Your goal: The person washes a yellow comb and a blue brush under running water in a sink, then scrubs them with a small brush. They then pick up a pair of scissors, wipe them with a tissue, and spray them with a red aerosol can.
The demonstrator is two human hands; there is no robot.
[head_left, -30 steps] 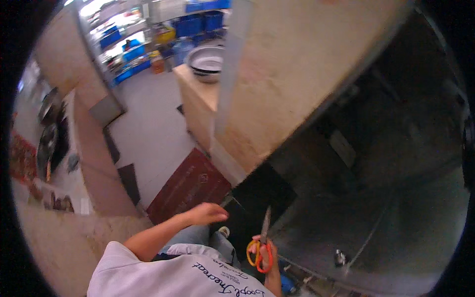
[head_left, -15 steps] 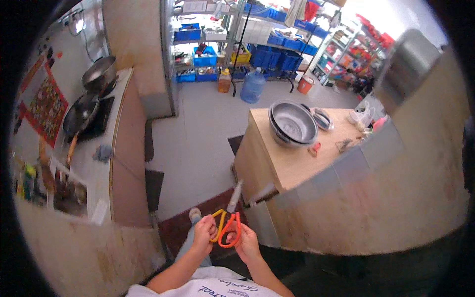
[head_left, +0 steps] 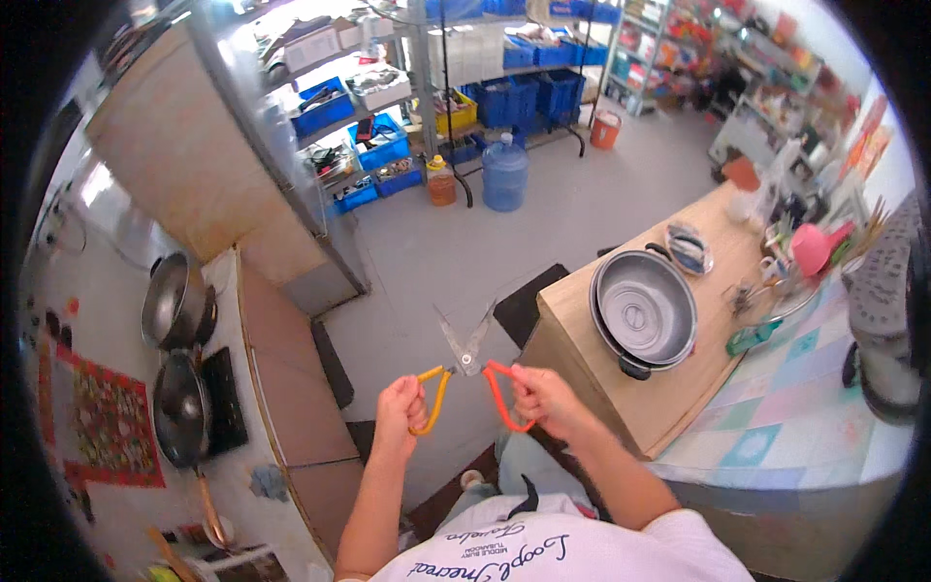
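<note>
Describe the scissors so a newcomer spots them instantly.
Find the grey floor between the left counter and the wooden counter on the right. Seen against it, the left hand and right hand hold the scissors, blades spread and pointing away. Mismatched handles, yellow left and red-orange right, set them apart from the grey basin nearby.

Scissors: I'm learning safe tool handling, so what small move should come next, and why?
Perhaps ease the scissors shut: the blades gape with nothing held between them, while the left hand grips the yellow handle and the right hand the red handle.
</note>
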